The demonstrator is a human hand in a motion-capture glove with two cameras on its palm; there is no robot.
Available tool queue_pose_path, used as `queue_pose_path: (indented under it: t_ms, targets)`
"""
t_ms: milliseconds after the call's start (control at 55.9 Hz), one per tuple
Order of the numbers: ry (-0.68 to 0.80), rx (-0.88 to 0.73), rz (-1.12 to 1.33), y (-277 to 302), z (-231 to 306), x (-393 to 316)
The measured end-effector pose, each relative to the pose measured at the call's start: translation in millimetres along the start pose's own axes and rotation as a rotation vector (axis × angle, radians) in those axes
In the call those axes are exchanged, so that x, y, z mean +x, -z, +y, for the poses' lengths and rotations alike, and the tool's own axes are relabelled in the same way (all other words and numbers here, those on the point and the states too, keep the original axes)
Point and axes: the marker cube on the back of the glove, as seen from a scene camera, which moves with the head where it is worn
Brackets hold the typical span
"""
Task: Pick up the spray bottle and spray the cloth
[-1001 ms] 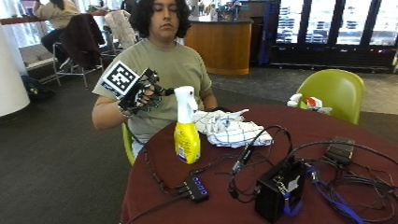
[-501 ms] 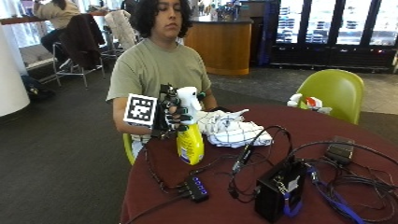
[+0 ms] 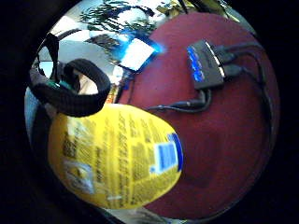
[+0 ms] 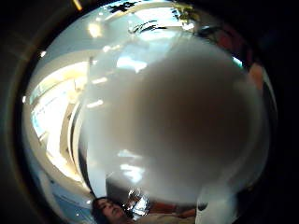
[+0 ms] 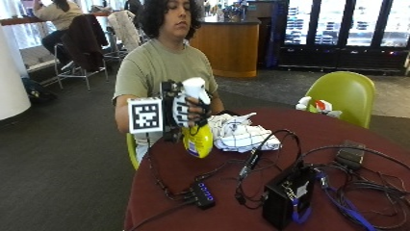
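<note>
Outside view — gloved right hand [image 5: 183, 111] grips the neck of the yellow spray bottle [image 5: 196, 138], tilted above the table's [image 5: 397, 154] near-left edge. White checked cloth [image 5: 243, 136] lies just beside it; a USB hub [image 5: 203, 194], black box [image 5: 286, 196] and cables sit nearer the front edge. Green chair [image 5: 344, 94] behind.

Little-finger view — bottle's yellow label [image 3: 117, 161], print unreadable, above dark red tabletop; hub [image 3: 205, 64] nearby.

Thumb view — white sprayer head [image 4: 177, 121] fills it.

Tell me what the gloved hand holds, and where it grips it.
The right hand grips the spray bottle around its neck, below the white head.
</note>
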Motion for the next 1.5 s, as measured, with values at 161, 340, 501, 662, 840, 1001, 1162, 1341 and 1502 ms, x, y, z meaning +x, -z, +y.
queue_pose_path:
  t_ms: [161, 340, 501, 662, 840, 1001, 1162, 1341, 1502]
  targets:
    - [0.074, -0.212, 0.119, 20, 7, -84]
    - [0.085, -0.569, 0.512, -11, 24, -153]
    - [-0.031, -0.837, 0.865, -63, 30, -134]
    - [-0.179, -1.025, 1.209, -109, 49, -75]
    - [-0.289, -1.117, 1.396, -130, 61, -23]
    - [-0.278, -1.11, 1.319, -147, 58, -33]
    - [-0.04, -0.996, 0.882, -197, 48, -115]
    - [0.168, -0.948, 0.352, -268, 77, -165]
    - [0.154, -0.941, -0.118, -334, 111, -166]
